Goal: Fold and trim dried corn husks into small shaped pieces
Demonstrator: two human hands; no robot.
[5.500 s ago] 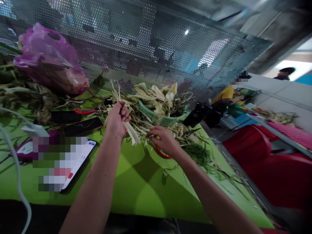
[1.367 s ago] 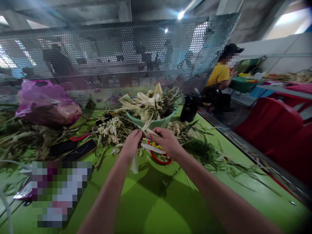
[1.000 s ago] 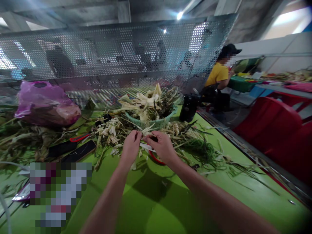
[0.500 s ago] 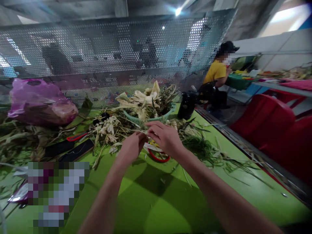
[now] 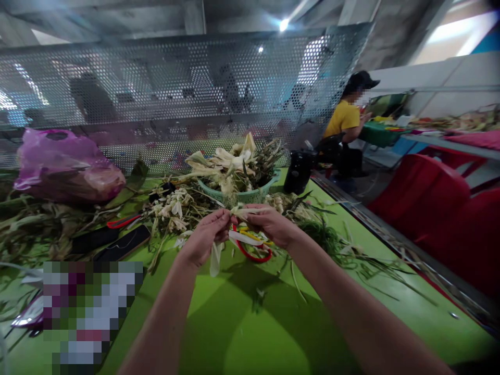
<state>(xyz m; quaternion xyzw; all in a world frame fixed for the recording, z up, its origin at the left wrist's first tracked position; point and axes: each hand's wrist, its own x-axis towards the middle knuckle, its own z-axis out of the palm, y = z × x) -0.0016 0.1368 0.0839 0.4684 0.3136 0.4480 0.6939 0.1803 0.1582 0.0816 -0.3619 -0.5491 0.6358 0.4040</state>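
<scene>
Pale strips that look like dried corn husk (image 5: 244, 210) meet between my two hands above the green table, bunched like a knot. My left hand (image 5: 209, 232) pinches the bunch from the left, and a loose strip end (image 5: 214, 260) dangles below its fingers. From the other side my right hand (image 5: 271, 224) grips a strip, its fingers closed close to the left fingertips. Just beneath the hands lies a red loop handle (image 5: 260, 259), partly covered by a white strip (image 5: 246, 238) and yellow pieces.
Behind the hands stands a green basket (image 5: 253, 197) heaped with husks, beside a black cup (image 5: 299, 172). Leftward are dried flower-like bits (image 5: 175, 208), red-handled scissors (image 5: 123, 222), a phone (image 5: 123, 242) and a purple bag (image 5: 66, 166). Green fibres (image 5: 316, 234) lie rightward. A person in yellow (image 5: 344, 120) sits beyond.
My hands have turned and drawn slightly apart, so the pale bunch between them shows more. A strip end now hangs under my left hand. The view has shifted slightly.
</scene>
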